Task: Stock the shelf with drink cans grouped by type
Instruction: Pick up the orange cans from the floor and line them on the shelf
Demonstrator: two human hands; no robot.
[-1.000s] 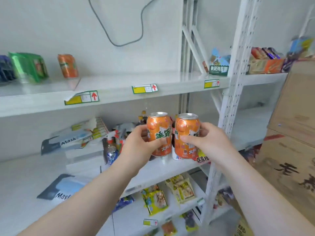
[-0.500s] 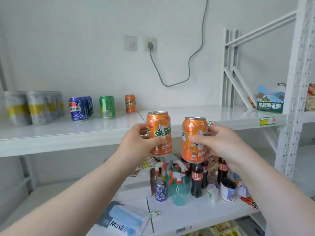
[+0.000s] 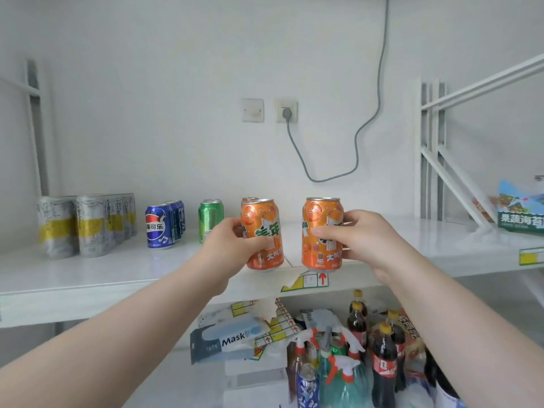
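Placement of two orange aluminium drink cans is the step in hand. At the centre of the frame the left hand point(image 3: 229, 245) is wrapped round the left orange can point(image 3: 262, 231) and the right hand point(image 3: 363, 240) round the right orange can point(image 3: 322, 231). Both cans are upright with a gap between them, at the front edge of the white metal shelf point(image 3: 88, 278); whether their bases rest on it I cannot tell. Just behind the left orange can shows the rim of a third orange can point(image 3: 248, 199). Further left stand a green can point(image 3: 209, 220), a row of blue cans point(image 3: 160, 228) and silver-and-yellow cans point(image 3: 85, 225). By my judgement the next move calls for pushing both cans back beside the third orange can, clear of the green can, then letting go.
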